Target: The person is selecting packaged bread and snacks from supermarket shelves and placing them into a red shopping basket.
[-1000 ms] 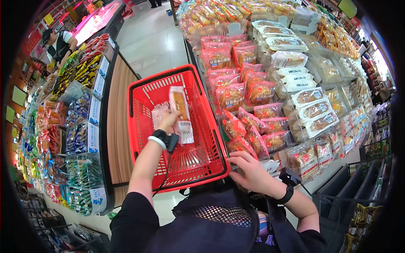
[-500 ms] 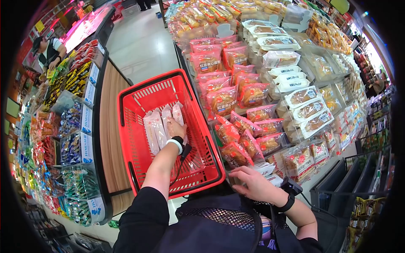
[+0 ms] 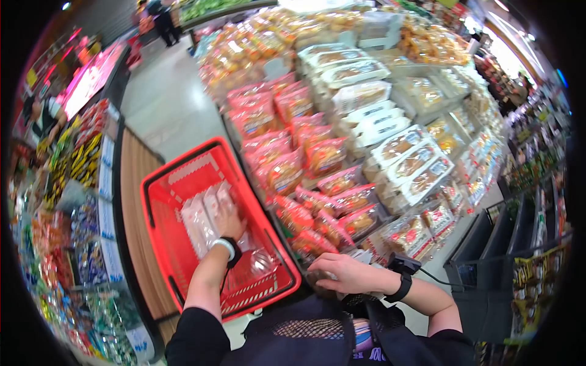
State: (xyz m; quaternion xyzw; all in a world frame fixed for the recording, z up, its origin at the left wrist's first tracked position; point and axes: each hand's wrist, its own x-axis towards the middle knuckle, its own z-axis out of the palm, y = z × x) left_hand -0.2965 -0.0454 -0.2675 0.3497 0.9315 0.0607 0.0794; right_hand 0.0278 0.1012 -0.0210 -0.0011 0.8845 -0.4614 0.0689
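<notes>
A red shopping basket (image 3: 160,226) stands between a wooden-sided shelf and the bread display. Long white-and-pink packages (image 3: 198,226) lie side by side in it. My left hand (image 3: 229,222) reaches inside, fingers spread over the packages at the right of the row; no grip on them shows. Near the basket's front right corner, my right hand (image 3: 339,273) is bent with curled fingers beside the display's lower edge, and whatever it may hold is hidden. Red-and-pink bread bags (image 3: 284,174) are stacked just beyond it.
White-wrapped loaves (image 3: 409,165) fill the display's middle. Snack shelves (image 3: 76,226) run along the left, with a person (image 3: 44,119) behind them. Another person (image 3: 160,21) stands far up the aisle (image 3: 162,91). A black rack (image 3: 497,244) is at the right.
The view has turned, so basket and display appear further left and tilted. My left hand stays on the packages in the basket; my right hand remains bent near the display edge.
</notes>
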